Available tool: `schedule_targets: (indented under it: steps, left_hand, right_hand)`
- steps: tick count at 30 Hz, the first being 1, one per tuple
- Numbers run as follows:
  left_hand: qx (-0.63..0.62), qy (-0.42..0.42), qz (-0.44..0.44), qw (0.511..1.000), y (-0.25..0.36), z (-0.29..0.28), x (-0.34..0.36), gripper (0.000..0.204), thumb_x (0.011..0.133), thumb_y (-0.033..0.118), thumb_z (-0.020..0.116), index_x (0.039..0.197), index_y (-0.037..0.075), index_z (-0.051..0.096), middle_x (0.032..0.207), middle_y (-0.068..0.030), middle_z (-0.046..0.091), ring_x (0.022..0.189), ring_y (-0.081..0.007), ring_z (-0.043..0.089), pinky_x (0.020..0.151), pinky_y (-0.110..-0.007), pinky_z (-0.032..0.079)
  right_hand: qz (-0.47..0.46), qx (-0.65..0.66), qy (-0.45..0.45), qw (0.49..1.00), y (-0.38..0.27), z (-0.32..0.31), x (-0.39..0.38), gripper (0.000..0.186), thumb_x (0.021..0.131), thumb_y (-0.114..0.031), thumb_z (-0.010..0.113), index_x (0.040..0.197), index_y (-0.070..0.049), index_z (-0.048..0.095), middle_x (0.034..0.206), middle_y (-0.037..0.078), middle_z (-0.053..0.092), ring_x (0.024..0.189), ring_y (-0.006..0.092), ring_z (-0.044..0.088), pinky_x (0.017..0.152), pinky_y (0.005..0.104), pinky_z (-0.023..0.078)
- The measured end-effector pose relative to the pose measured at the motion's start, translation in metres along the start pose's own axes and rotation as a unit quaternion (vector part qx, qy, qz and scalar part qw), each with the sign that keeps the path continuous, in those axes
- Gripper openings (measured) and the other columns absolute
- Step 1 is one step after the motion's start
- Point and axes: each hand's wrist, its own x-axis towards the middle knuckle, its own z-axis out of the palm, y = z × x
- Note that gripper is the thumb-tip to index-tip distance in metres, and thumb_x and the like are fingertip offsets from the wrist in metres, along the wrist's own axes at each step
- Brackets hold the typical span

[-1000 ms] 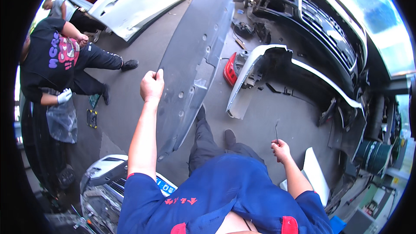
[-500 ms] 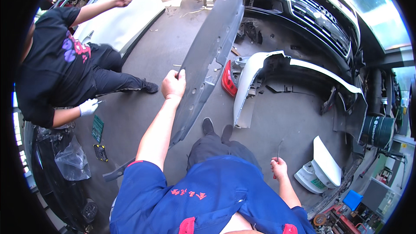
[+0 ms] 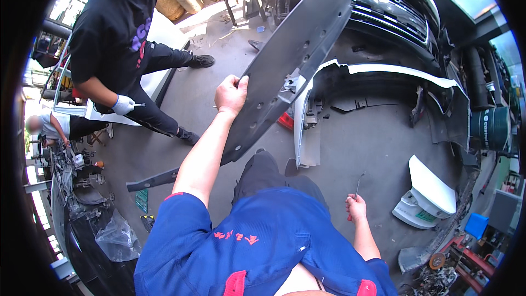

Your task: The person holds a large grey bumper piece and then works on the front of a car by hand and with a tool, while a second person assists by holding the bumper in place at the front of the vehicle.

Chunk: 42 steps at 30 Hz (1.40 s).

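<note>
Grey floor [image 3: 356, 148] lies below. The left hand [image 3: 230, 95] grips a long dark car panel [image 3: 282, 55] slanting up-right; the right hand [image 3: 356, 208], farther from it, holds a thin rod [image 3: 359, 184].

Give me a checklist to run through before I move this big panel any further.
1. Left hand grip: ok, fingers closed on the edge of the dark grey panel.
2. Second hand on the panel: not ok, the right hand is away from it.
3. Thin tool under control: ok, held in the right hand, shaft pointing away from the body.
4. Panel clear of the white bumper: cannot tell, they overlap in this view.
5. Co-worker in the black shirt apart from the panel: ok, standing to its left with a visible gap.
</note>
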Motion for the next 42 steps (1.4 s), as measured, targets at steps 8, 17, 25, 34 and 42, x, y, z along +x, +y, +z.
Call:
schedule_targets:
  steps: [8, 17, 25, 34, 42]
  left_hand:
    - [-0.093, -0.061, 0.063, 0.992, 0.039, 0.063, 0.059, 0.038, 0.085, 0.044, 0.070, 0.075, 0.008, 0.063, 0.070, -0.0120, 0.065, 0.065, -0.0303, 0.064, 0.062, -0.040, 0.050]
    - [-0.140, -0.115, 0.093, 0.979, 0.033, 0.114, 0.156, 0.032, 0.085, 0.035, 0.071, 0.074, 0.006, 0.063, 0.064, -0.0095, 0.062, 0.059, -0.0199, 0.059, 0.059, -0.033, 0.047]
    - [-0.077, -0.206, 0.071, 0.973, 0.046, 0.139, 0.225, 0.034, 0.082, 0.047, 0.069, 0.080, 0.013, 0.067, 0.079, -0.0102, 0.070, 0.079, -0.0296, 0.069, 0.072, -0.040, 0.053]
    - [-0.050, -0.174, 0.123, 0.976, 0.084, 0.137, 0.269, 0.038, 0.086, 0.048, 0.067, 0.080, 0.010, 0.069, 0.076, -0.0098, 0.069, 0.074, -0.0280, 0.067, 0.070, -0.038, 0.052]
    - [-0.019, -0.096, 0.174, 0.980, 0.083, 0.088, 0.318, 0.043, 0.087, 0.047, 0.067, 0.074, 0.006, 0.069, 0.069, -0.0100, 0.068, 0.067, -0.0240, 0.067, 0.068, -0.035, 0.052]
  right_hand:
    - [0.064, 0.032, 0.026, 0.997, 0.015, 0.030, -0.005, 0.017, 0.093, -0.010, 0.061, 0.109, -0.004, 0.063, 0.081, 0.003, 0.063, 0.061, 0.0099, 0.055, 0.050, 0.0251, 0.046]
    - [0.102, 0.025, 0.050, 0.993, -0.040, 0.124, -0.043, 0.023, 0.096, -0.010, 0.058, 0.118, -0.002, 0.060, 0.084, 0.005, 0.062, 0.063, 0.0102, 0.054, 0.052, 0.0249, 0.046]
    - [0.121, 0.064, 0.078, 0.988, -0.081, 0.198, -0.080, 0.025, 0.094, -0.011, 0.063, 0.117, -0.002, 0.063, 0.081, 0.000, 0.063, 0.066, 0.0081, 0.056, 0.058, 0.0233, 0.049]
    - [0.124, 0.073, 0.080, 0.986, -0.080, 0.190, -0.062, 0.019, 0.094, -0.009, 0.059, 0.112, -0.003, 0.061, 0.085, 0.003, 0.064, 0.064, 0.0102, 0.056, 0.056, 0.0248, 0.048]
    - [0.077, 0.136, 0.034, 0.987, -0.093, 0.203, 0.003, 0.018, 0.095, -0.011, 0.059, 0.111, -0.006, 0.062, 0.085, 0.002, 0.063, 0.065, 0.0093, 0.055, 0.056, 0.0252, 0.047]
